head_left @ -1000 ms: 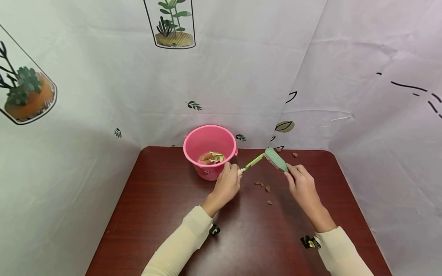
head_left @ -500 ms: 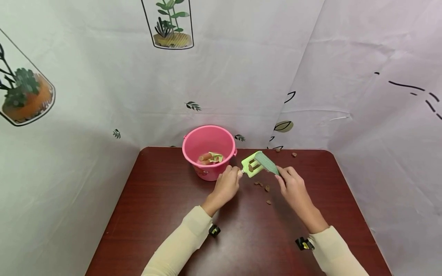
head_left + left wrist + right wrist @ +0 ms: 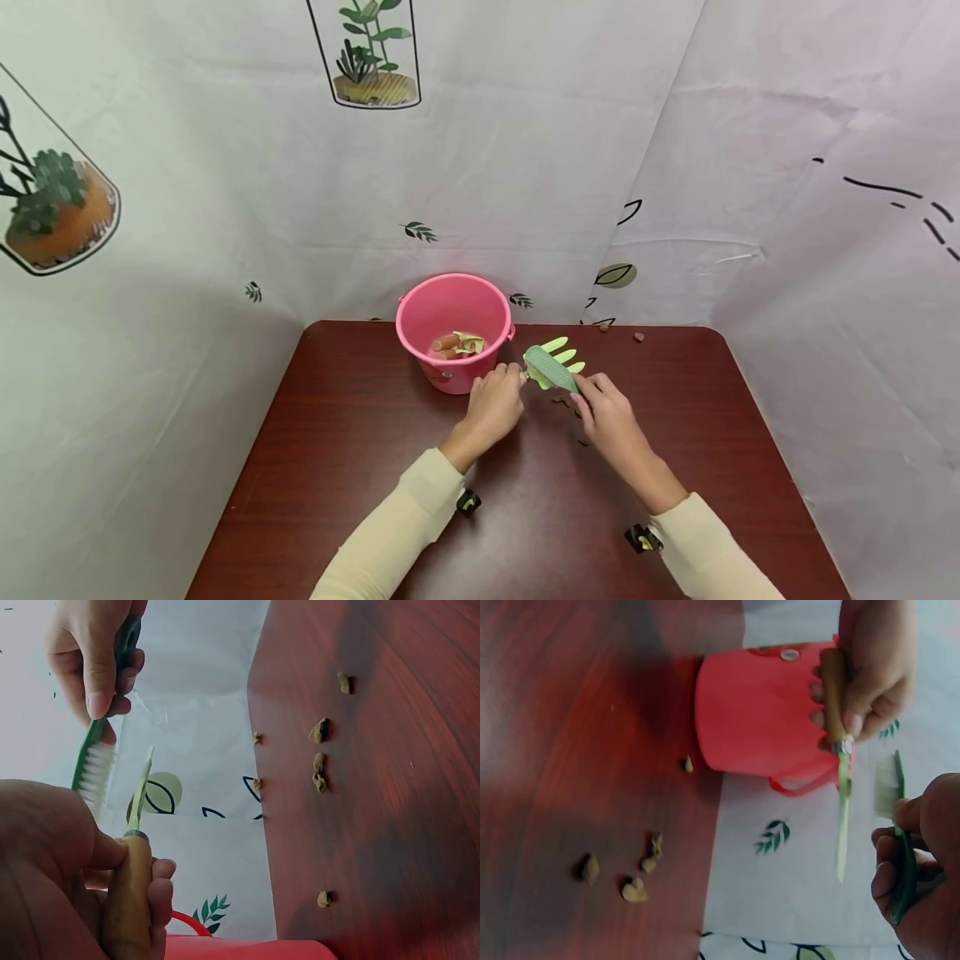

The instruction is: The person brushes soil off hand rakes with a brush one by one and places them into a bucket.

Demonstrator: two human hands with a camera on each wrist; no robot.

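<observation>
My left hand [image 3: 495, 404] grips the wooden handle [image 3: 129, 896] of a small light-green garden fork [image 3: 564, 356], raised above the table right of the pink bucket [image 3: 454, 292]. My right hand [image 3: 611, 421] holds a green brush [image 3: 551, 368] by its handle, over the fork's base in the head view. White bristles [image 3: 97, 769] face the fork; whether they touch it I cannot tell. Something brown [image 3: 129, 808] shows at the fork's far side in the left wrist view. Several brown, stone-like pieces [image 3: 319, 730] lie on the table below.
Inside the bucket lie brown-handled pieces [image 3: 446, 342] and a light-green part [image 3: 468, 342]. Two brown bits, one of them a small crumb [image 3: 639, 337], sit at the table's back edge. A printed white curtain [image 3: 525, 167] hangs behind the dark red table [image 3: 337, 467].
My right hand has moved left and a little down, bringing the brush from the fork's tip to its base. The fork has turned from nearly edge-on to show its tines.
</observation>
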